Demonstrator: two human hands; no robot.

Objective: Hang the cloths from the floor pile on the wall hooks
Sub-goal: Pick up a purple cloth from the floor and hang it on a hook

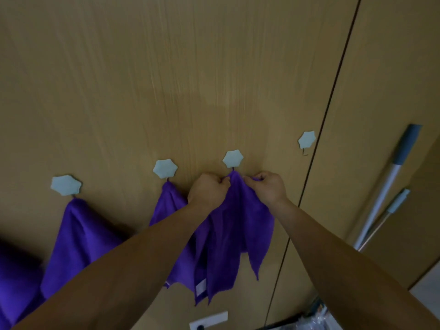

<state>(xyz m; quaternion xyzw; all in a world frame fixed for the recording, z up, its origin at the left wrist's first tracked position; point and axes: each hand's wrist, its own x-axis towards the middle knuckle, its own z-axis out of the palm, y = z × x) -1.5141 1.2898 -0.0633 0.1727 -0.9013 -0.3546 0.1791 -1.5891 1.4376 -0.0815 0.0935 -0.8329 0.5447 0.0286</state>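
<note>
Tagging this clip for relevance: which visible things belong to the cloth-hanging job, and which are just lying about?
Job: purple cloth pinched by left hand and right hand at third hook; two hung cloths; empty hook.
Lying about: two mop handles, wall socket.

Wood-grain wall [214, 67], split by a dark upright seam [333, 103] just right of the right hand [266, 186]. Stuck on it, four pale star-shaped hooks in a rising row. Directly above and between both hands, hook three [232, 158], carrying the held cloth [240, 222], pinched just under the hook by the left hand [208, 189] and the right. Just left of the left hand, hook two [165, 168] with a purple cloth [166, 206]. Well left, hook one [66, 185] with another [78, 241]. Up and right of the right hand, hook four [306, 139], bare. Below the hands, a white plate [208, 320] on the wall.
</note>
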